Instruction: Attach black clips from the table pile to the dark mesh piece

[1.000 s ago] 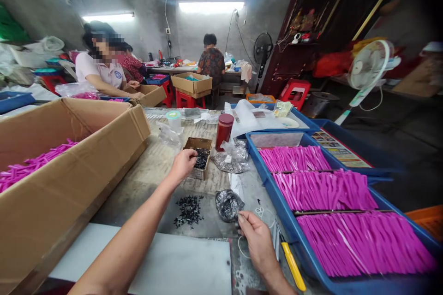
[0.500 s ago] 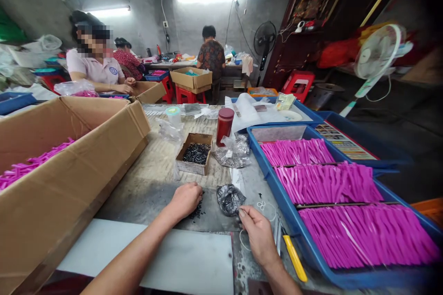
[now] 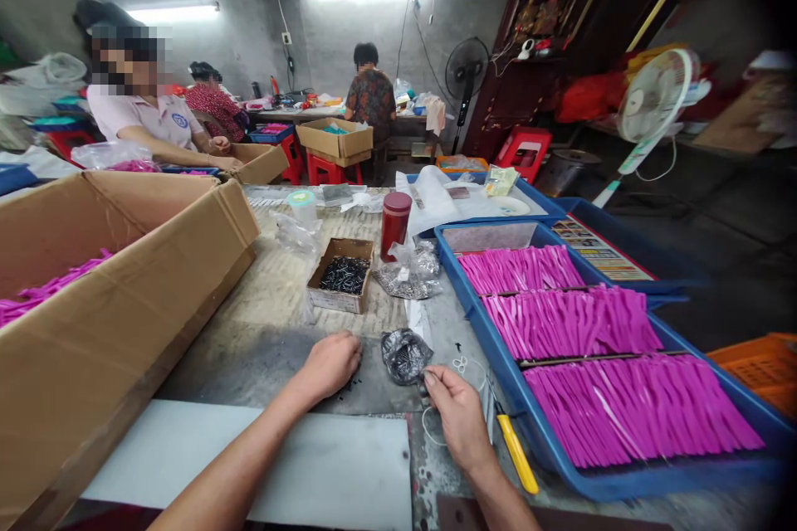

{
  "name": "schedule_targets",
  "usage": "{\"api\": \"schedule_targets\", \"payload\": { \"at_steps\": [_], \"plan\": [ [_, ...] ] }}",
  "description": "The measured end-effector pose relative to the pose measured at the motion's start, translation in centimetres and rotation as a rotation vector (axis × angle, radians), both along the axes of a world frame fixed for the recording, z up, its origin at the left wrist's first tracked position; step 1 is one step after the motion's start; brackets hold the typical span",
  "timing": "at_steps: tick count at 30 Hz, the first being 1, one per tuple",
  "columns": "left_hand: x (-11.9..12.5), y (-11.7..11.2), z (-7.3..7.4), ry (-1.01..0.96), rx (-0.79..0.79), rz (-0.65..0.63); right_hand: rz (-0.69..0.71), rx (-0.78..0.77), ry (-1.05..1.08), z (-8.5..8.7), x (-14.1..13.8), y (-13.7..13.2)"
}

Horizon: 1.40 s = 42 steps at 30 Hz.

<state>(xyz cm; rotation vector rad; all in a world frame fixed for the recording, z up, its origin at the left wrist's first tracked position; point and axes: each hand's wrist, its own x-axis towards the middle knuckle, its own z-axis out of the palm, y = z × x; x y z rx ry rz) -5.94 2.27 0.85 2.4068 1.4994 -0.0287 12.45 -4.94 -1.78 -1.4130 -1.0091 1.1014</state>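
Observation:
My left hand rests low on the dark tabletop with its fingers curled inward over small black pieces. A few of these pieces show just below its fingertips; the rest are hidden under the hand. To its right lies a crumpled black plastic bag, its mouth facing up, with dark thin bits inside. Thumb and forefinger of my right hand pinch the near right edge of that bag. Beyond the hands stands a small cardboard box holding many black pieces, beside a clear bag of small metal parts.
A large carton with pink strips takes up the left. On the right, a blue tray holds rows of pink strips. A yellow-handled tool lies beside it. A red flask stands behind; co-workers sit farther back.
Most of the loose black pieces seen beside my left fingertips are now out of sight, and that hand has curled closer over them. My right hand keeps its pinch. The view has shifted slightly.

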Motion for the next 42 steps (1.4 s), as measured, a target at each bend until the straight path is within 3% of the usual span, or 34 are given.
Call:
{"api": "schedule_targets", "payload": {
  "at_steps": [3, 7, 13, 20, 30, 36, 42],
  "plan": [
    [-0.9, 0.3, 0.1, -0.133, -0.003, 0.049, -0.013, 0.009, -0.005, 0.0, 0.1, 0.0],
    [-1.7, 0.6, -0.1, -0.164, 0.006, 0.077, -0.014, 0.007, -0.019, 0.0, 0.1, 0.1],
    [-0.7, -0.1, -0.4, -0.072, 0.003, 0.058, 0.008, 0.005, -0.032, -0.1, -0.2, 0.1],
    [1.2, -0.3, -0.7, 0.089, 0.005, 0.168, 0.006, 0.000, -0.029, -0.2, -0.1, -0.1],
    [1.6, -0.2, -1.3, 0.066, 0.030, 0.119, 0.010, 0.013, -0.028, 0.2, -0.2, 0.3],
    [1.0, -0.1, -0.6, 0.002, 0.009, 0.051, 0.002, 0.012, -0.041, 0.2, 0.0, 0.4],
    [0.2, 0.2, -0.4, -0.048, 0.000, 0.068, 0.011, 0.015, -0.051, 0.1, -0.1, 0.5]
  ]
}}
